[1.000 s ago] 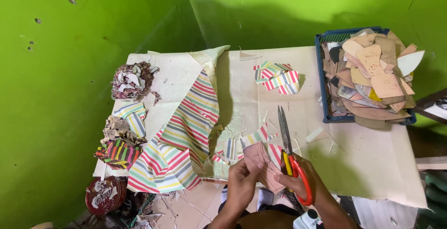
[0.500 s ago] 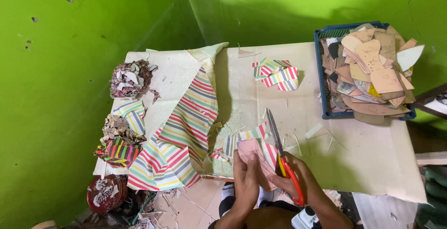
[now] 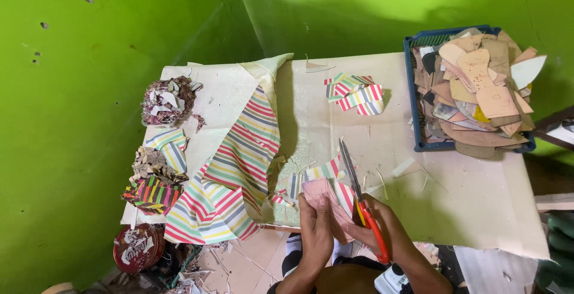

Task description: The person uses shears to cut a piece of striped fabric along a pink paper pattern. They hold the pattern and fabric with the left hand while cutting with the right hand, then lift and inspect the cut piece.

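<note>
**Hands cutting striped material at a table**

Head view: at lower centre, the left hand (image 3: 315,228) pinches a pink template piece (image 3: 326,201) laid over a striped piece (image 3: 320,180). The right hand (image 3: 382,228) is closed round red-handled scissors (image 3: 359,195), blades nearly together and pointing up the frame. The forearms are cut off by the bottom edge. At upper right, a blue tray (image 3: 418,144) heaped with tan cut-outs is partly hidden by its load. A round lid (image 3: 137,247), lower left, is hard to make out.

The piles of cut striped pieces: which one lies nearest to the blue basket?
The small pile at the table's far middle, left of the blue basket; the others lie along the table's left edge.
</note>
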